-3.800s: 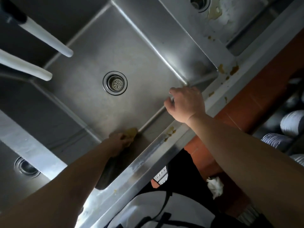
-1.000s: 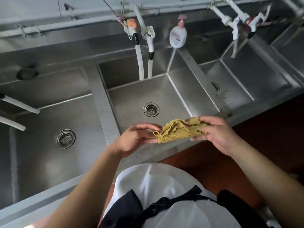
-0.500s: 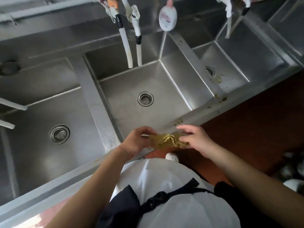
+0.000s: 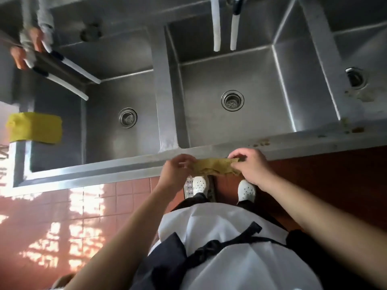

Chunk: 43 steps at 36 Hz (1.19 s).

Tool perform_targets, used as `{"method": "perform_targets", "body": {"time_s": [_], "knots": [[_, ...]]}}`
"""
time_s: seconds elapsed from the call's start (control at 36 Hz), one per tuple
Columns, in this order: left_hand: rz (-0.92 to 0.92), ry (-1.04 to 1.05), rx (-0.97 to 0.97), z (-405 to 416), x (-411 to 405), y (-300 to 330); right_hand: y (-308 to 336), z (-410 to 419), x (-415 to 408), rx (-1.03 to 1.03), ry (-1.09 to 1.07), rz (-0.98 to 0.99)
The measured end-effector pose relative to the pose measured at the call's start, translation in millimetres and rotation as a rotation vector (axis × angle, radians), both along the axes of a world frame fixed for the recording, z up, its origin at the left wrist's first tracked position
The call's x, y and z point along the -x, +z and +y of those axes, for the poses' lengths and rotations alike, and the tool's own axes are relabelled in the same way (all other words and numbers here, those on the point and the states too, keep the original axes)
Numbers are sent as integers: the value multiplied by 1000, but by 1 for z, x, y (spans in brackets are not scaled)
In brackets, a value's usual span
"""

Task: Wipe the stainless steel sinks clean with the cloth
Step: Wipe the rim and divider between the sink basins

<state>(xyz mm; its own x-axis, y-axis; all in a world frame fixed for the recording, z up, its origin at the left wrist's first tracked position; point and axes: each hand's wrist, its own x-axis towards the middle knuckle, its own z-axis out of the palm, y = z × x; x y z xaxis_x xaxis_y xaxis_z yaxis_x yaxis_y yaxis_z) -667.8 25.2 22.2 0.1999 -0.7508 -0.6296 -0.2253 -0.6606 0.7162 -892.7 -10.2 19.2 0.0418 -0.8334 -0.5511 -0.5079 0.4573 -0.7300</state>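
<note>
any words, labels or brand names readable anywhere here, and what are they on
None can be read.
Dark strokes on the pale surface at the far left edge: cut off by the frame and washed out, illegible.
The stainless steel sinks, the cloth and the yellow folded cloth on the left rim show no print.
</note>
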Motion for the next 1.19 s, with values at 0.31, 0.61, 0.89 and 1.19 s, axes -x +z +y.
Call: {"method": "perform_targets", "body": {"time_s": [0.31, 0.61, 0.89, 1.19], "knots": [[-830, -869, -49, 19, -4, -29, -10, -40, -34, 111, 294, 68], [-862, -701, 209, -4, 26, -39, -12, -16, 120, 365, 304, 306], [-929, -542, 19, 0, 91, -65, -31, 8, 212, 337, 372, 638], [-902, -588, -8, -26, 200, -62, -27, 18, 248, 269, 419, 638]]}}
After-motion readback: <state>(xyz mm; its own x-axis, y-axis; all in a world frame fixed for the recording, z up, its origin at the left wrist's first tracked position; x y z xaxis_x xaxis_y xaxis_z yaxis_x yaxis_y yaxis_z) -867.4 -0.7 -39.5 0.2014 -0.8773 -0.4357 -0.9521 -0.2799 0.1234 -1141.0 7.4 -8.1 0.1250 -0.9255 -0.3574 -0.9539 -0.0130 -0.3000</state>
